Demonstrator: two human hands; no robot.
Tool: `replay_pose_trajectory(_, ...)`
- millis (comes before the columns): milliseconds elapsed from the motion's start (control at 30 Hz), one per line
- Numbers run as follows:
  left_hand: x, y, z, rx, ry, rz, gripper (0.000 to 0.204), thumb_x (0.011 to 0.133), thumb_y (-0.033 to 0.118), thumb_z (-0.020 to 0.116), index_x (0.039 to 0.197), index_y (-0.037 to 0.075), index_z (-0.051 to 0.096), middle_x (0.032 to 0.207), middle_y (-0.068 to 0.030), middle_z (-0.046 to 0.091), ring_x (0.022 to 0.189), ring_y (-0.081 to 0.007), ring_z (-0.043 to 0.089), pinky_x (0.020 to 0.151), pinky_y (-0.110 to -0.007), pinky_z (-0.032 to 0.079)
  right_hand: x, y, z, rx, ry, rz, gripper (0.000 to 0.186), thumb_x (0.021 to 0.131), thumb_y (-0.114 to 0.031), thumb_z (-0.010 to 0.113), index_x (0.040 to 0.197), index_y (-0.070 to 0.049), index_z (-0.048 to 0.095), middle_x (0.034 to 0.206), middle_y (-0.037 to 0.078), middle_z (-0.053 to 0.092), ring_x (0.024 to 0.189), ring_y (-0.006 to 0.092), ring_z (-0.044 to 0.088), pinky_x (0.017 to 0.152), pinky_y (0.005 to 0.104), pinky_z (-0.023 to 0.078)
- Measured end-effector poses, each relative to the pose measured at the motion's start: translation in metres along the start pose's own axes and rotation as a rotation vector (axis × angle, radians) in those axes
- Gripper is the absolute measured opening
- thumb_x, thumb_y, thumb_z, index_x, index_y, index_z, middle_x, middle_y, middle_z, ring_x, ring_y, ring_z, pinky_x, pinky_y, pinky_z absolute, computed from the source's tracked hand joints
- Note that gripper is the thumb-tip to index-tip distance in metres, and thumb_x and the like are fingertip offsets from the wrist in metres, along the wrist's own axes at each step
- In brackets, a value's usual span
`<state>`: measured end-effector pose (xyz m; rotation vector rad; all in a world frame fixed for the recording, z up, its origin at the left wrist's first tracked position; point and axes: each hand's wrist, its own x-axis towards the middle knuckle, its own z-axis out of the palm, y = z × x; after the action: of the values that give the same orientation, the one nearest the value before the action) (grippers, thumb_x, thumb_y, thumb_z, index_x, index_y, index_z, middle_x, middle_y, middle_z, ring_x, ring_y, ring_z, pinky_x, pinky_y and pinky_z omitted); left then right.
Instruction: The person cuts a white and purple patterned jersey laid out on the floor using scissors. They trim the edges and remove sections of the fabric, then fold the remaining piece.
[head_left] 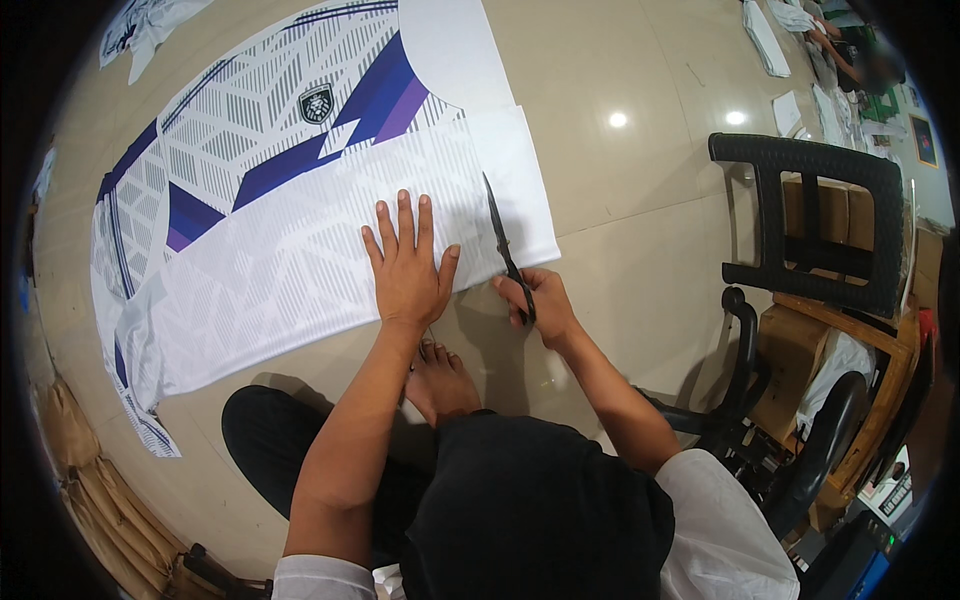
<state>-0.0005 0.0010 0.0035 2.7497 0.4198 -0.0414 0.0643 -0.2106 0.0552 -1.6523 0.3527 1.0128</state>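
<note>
L hand: flat on the white printed fabric, palm down, fingers spread, nothing gripped; L hand [410,280] nr the fabric's near edge.
R hand: R hand [548,305] clamped on the handles of the blk scissors [507,255], just off the near edge; hands apart.
Scissors: blades pt away from the person, over the R end of the fabric; look tog. or nearly so. Can't tell if they touch the cloth.
Fabric: wht printed fabric [260,310] spread on the tiled floor [640,270], in front of the person; near part looks folded over, pattern faint.
Print: purple/blue bands + grey stripes, w/ dk crest [317,103] on far part.
Foot: bare foot [445,385] on floor, just below L hand.
R side: blk chair [885,225] nr cardboard box [785,350].
Top R: another person [845,65], small, blurred.
Top L: more wht cloth [155,30] on floor.
</note>
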Motion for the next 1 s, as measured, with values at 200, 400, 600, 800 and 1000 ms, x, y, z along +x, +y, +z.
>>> replay_pose_trajectory(200, 0.001, 0.001, -0.002, -0.004, -0.004, 0.001, 0.081, 0.112, 0.045, 0.054, 0.178, 0.008, 0.025, 0.186, -0.0209, 0.016, 0.169, -0.0517, 0.01, 0.134, -0.071, 0.007, 0.005, 0.002, 0.001, 0.027, 0.0, -0.003, 0.038, 0.095, -0.035, 0.09, 0.083, -0.005, 0.07, 0.067, -0.002, 0.06, 0.052, 0.0079, 0.057, 0.048, 0.0257, 0.041)
replay_pose_trajectory(400, 0.001, 0.002, -0.003, -0.004, -0.021, -0.006, 0.081, 0.112, 0.045, 0.054, 0.178, 0.008, 0.024, 0.186, -0.0208, 0.016, 0.17, -0.0512, 0.009, 0.134, -0.071, 0.006, 0.003, 0.004, 0.0, 0.01, -0.008, -0.029, 0.037, 0.095, -0.034, 0.089, 0.085, -0.003, 0.073, 0.068, -0.001, 0.063, 0.052, 0.0076, 0.057, 0.048, 0.0253, 0.041)
replay_pose_trajectory(600, 0.0, 0.0, -0.001, -0.003, -0.005, -0.004, 0.081, 0.112, 0.045, 0.054, 0.178, 0.008, 0.024, 0.186, -0.0207, 0.016, 0.17, -0.0508, 0.009, 0.134, -0.071, 0.006, 0.003, -0.002, 0.002, -0.004, -0.005, -0.019, 0.039, 0.095, -0.035, 0.089, 0.081, -0.004, 0.07, 0.067, 0.0, 0.062, 0.051, 0.0087, 0.057, 0.047, 0.0263, 0.042)
replay_pose_trajectory(800, 0.0, 0.001, -0.002, -0.016, 0.0, 0.003, 0.081, 0.112, 0.045, 0.054, 0.178, 0.008, 0.025, 0.186, -0.0208, 0.016, 0.17, -0.0508, 0.009, 0.134, -0.071, 0.007, 0.015, -0.012, 0.005, 0.035, -0.018, -0.048, 0.039, 0.095, -0.035, 0.089, 0.081, -0.005, 0.068, 0.066, 0.0, 0.062, 0.051, 0.0091, 0.057, 0.048, 0.0266, 0.043)
replay_pose_trajectory(1000, 0.0, 0.0, -0.002, -0.007, 0.0, 0.003, 0.08, 0.113, 0.046, 0.053, 0.178, 0.008, 0.025, 0.186, -0.0209, 0.016, 0.17, -0.0511, 0.009, 0.134, -0.071, 0.007, 0.017, -0.019, 0.008, 0.044, -0.021, -0.039, 0.038, 0.095, -0.035, 0.089, 0.083, -0.004, 0.07, 0.067, 0.0, 0.062, 0.052, 0.0089, 0.058, 0.049, 0.0262, 0.045)
